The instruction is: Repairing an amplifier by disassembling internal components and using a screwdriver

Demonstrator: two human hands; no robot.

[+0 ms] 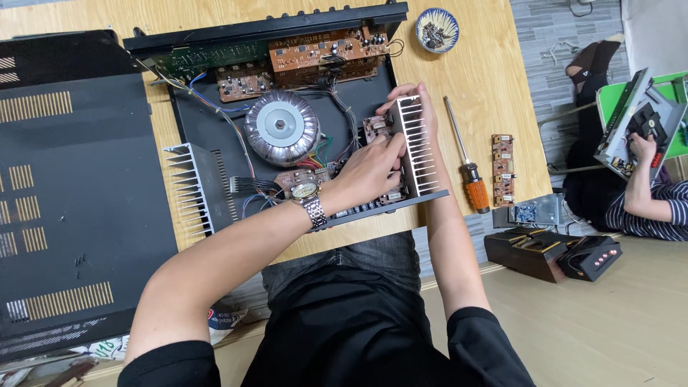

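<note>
An opened black amplifier chassis (208,132) lies on the wooden table (487,72). Inside sit a silver ring-shaped transformer (282,127), brown circuit boards (322,50) at the back and a finned heatsink (188,188) at the left. My right hand (419,107) curls over the top of a second finned heatsink (417,147) at the chassis's right side. My left hand (369,170), with a metal wristwatch on the wrist, presses its fingers against that heatsink's inner face, beside a small circuit board (376,127).
The black vented cover (64,193) lies at the left. A screwdriver with an orange handle (466,163), a small brown board (502,168) and a bowl of small parts (437,30) lie to the right. Another person's hand (643,147) works at the far right; black boxes (548,252) sit on the floor.
</note>
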